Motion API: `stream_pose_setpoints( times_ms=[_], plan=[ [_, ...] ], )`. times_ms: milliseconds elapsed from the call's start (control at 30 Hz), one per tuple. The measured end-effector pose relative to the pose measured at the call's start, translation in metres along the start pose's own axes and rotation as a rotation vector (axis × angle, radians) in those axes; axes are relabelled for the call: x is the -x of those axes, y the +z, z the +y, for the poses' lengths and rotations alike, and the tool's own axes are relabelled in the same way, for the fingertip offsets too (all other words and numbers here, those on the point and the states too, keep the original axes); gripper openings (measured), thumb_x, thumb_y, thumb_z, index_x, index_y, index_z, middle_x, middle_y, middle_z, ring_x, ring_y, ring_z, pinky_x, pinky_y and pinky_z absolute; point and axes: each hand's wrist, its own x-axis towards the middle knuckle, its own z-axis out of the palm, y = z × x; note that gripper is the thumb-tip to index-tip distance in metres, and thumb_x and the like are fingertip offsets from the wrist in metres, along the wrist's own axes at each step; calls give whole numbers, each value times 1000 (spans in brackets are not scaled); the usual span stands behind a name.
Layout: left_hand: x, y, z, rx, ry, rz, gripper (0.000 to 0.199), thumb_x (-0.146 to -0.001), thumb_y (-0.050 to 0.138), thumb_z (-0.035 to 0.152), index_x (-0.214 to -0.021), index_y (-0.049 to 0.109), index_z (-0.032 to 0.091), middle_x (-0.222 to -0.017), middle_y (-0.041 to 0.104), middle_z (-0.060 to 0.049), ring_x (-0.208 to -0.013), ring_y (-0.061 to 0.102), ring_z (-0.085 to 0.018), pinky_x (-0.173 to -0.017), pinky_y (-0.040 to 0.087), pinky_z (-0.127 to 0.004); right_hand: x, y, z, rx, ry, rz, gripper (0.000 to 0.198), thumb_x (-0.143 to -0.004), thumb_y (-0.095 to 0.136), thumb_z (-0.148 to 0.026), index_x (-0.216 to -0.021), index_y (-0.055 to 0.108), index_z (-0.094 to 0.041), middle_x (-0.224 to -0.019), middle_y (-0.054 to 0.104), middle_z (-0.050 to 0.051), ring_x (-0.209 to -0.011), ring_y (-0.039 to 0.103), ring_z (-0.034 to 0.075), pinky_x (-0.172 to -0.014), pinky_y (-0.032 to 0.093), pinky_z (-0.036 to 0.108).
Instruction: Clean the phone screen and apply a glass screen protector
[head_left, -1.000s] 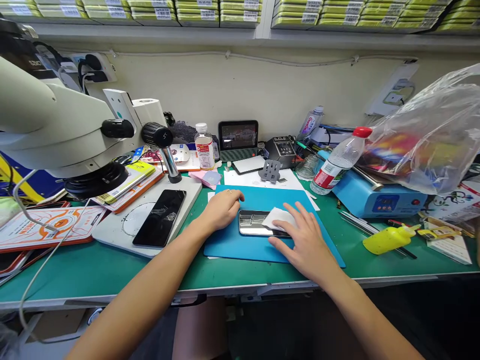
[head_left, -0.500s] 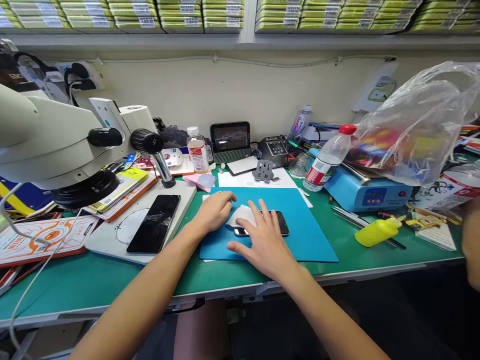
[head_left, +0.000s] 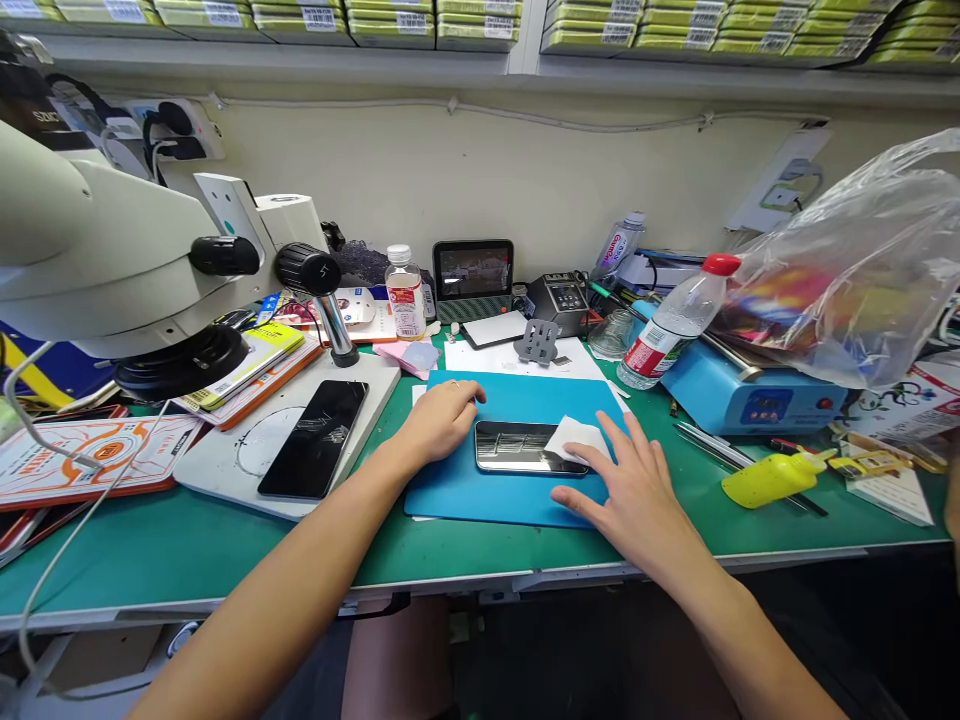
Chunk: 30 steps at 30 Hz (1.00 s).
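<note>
A smartphone [head_left: 517, 450] with a dark, streaky, reflective screen lies sideways on the blue mat [head_left: 502, 500]. My right hand [head_left: 637, 480] is over its right end, fingers spread, with a fingertip pressing a white wipe [head_left: 576, 436] on the glass. The wipe covers the screen's upper right part and sticks out past the phone's edge. At the phone's upper left corner rests my left hand [head_left: 444, 418], its fingers curled together; whether anything is in them is hidden.
Left, a second black phone [head_left: 315, 438] lies on the microscope [head_left: 112, 260] base. A red-capped bottle [head_left: 671, 330], a blue device [head_left: 750, 390] and a yellow squeeze bottle [head_left: 772, 480] stand or lie at right. Behind the mat are a small screen [head_left: 474, 270] and a grey stand [head_left: 538, 342].
My right hand has slid to the right with the wipe, from the phone's left part to its right end, uncovering the screen. My left hand has stayed beside the phone. The camera view has shifted slightly.
</note>
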Motion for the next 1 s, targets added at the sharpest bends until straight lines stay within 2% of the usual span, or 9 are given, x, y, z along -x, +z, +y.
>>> stream_pose_setpoints(
  times_ms=[167, 400, 533, 667, 867, 1000],
  plan=[
    [-1, 1, -1, -1, -5, 1, 32, -95, 36, 21, -107, 66, 22, -107, 72, -7, -103, 65, -26, -90, 51, -40, -4, 4, -14, -6, -5, 17, 67, -83, 55, -77, -123, 71, -26, -163, 36, 18, -154, 15, 47, -114, 23, 76],
    [-1, 3, -1, -19, -9, 2, 32, -93, 36, 20, -105, 66, 21, -104, 73, -7, -101, 65, -26, -89, 52, -40, -16, 11, -85, -142, -101, -33, 65, -84, 57, -74, -127, 68, -26, -163, 37, 18, -153, 16, 47, -114, 24, 75],
    [-1, 4, -1, -20, -5, 0, 31, -93, 35, 20, -103, 65, 20, -105, 73, -7, -100, 66, -26, -91, 51, -41, -17, 12, -102, -198, -143, -99, 67, -87, 52, -75, -134, 63, -28, -166, 31, 16, -155, 10, 44, -116, 20, 74],
    [-1, 5, -1, -20, -10, -1, 32, -94, 35, 22, -104, 65, 21, -105, 73, -7, -100, 66, -26, -90, 51, -41, -11, 10, -80, -174, -76, -113, 65, -91, 49, -72, -138, 61, -28, -169, 25, 16, -156, 6, 44, -117, 16, 74],
    [-1, 2, 1, -21, -29, -21, 33, -95, 35, 22, -106, 66, 21, -105, 73, -7, -102, 65, -27, -89, 50, -41, 2, 1, -24, -97, 80, -102, 61, -92, 48, -70, -134, 65, -30, -168, 28, 15, -155, 6, 47, -115, 17, 77],
    [-1, 2, 1, -19, -31, -22, 33, -95, 35, 22, -107, 66, 20, -107, 73, -7, -103, 65, -27, -89, 50, -42, 8, -3, -3, -63, 130, -95, 62, -92, 45, -72, -133, 67, -30, -168, 27, 15, -155, 5, 47, -115, 19, 77]
  ],
)
